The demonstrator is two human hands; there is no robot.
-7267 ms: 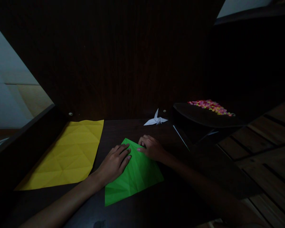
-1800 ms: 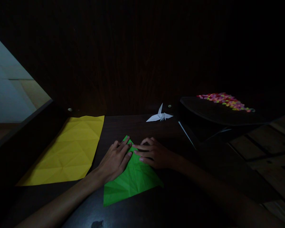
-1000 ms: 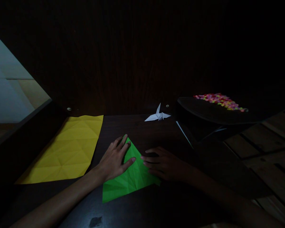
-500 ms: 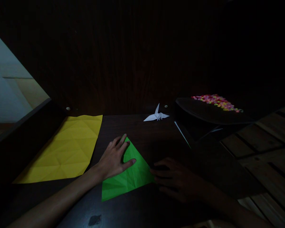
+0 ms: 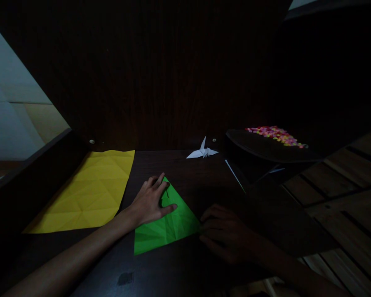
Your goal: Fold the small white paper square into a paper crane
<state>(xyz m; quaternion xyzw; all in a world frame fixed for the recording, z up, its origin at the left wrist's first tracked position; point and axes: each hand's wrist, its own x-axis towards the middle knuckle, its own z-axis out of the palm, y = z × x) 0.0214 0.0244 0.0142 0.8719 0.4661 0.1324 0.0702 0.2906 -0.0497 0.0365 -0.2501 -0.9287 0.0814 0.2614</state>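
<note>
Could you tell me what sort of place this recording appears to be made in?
Probably a dim room at home with a dark wooden desk used for origami. A creased yellow sheet lies at the left, a finished white paper crane sits at the back, and the left hand presses flat on folded green paper.

A dim room in a home, it seems, set up as a paper-folding corner at a dark wooden desk (image 5: 185,169) backed by a dark wood panel (image 5: 160,82). Creased yellow paper (image 5: 86,194) and green paper (image 5: 167,227) lie on the desk, with a finished white paper crane (image 5: 202,152) at the back. To the right a dark tray (image 5: 266,150) holds small bright bits, and slatted wood (image 5: 343,185) shows beyond it.
</note>
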